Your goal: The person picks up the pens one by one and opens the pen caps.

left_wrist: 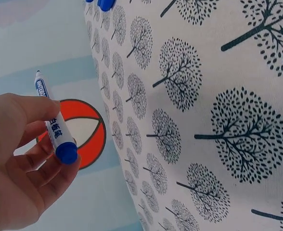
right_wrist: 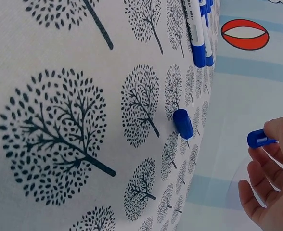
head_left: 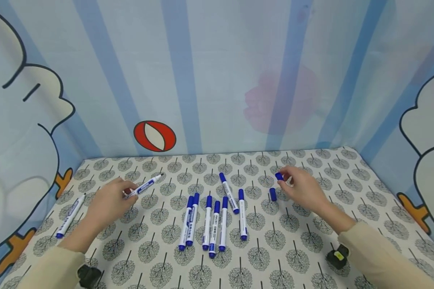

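Note:
My left hand (head_left: 110, 200) holds an uncapped whiteboard marker (left_wrist: 57, 120) with a white barrel and blue end, its dark tip pointing away from the palm. In my right hand (head_left: 301, 188), thumb and finger pinch a blue marker cap (right_wrist: 258, 138) above the table. A second blue cap (head_left: 273, 194) lies on the cloth just below that hand. Beside the left forearm, another uncapped marker (head_left: 70, 215) rests on the table. Several capped blue markers (head_left: 207, 223) lie in a loose group between the hands, one of them, a slanted marker (head_left: 229, 192), farther back.
A cloth with a tree print (head_left: 258, 259) covers the table. Behind it hangs a striped curtain (head_left: 224, 80) with cartoon figures and a red ball print (head_left: 154, 136). Dark wrist devices (head_left: 337, 257) sit at both sleeves.

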The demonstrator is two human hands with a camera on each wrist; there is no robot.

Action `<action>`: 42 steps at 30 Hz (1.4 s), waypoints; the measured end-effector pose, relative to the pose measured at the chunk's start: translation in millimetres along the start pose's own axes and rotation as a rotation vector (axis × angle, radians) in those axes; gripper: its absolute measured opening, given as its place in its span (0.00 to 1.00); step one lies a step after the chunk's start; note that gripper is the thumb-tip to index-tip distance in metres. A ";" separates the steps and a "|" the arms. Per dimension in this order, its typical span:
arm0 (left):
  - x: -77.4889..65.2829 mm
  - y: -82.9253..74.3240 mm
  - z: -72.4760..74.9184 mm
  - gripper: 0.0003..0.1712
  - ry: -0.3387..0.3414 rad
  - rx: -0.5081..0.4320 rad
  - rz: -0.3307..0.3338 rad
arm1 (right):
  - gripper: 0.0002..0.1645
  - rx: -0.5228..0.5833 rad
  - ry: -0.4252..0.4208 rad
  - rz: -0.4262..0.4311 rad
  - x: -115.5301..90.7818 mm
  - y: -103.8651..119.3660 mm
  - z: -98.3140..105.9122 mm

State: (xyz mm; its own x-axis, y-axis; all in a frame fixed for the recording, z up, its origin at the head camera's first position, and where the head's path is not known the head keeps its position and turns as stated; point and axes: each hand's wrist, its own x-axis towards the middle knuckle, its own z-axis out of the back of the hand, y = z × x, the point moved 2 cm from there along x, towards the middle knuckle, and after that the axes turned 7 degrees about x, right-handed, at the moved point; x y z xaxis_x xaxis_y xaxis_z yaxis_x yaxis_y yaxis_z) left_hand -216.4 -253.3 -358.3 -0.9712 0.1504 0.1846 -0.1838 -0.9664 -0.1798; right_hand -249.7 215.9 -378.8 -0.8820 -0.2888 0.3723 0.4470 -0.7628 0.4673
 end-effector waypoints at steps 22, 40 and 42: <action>-12.3 62.8 -0.1 0.22 0.096 0.035 0.215 | 0.17 -0.012 -0.030 -0.040 -3.5 -10.6 2.1; -26.0 100.7 -0.6 0.23 0.121 0.082 0.310 | 0.17 -0.026 -0.008 -0.031 -2.1 -11.7 -2.6; -27.4 105.4 -1.4 0.23 0.136 0.086 0.335 | 0.18 -0.021 -0.005 -0.029 -2.1 -11.0 -2.8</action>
State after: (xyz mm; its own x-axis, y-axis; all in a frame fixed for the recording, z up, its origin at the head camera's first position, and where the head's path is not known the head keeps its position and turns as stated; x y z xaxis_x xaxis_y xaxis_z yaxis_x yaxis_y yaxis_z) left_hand -209.4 -359.0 -383.6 -0.9876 -0.1567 -0.0016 0.1556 -0.9798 -0.1259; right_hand -253.2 223.3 -387.1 -0.8940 -0.2636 0.3624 0.4177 -0.7829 0.4610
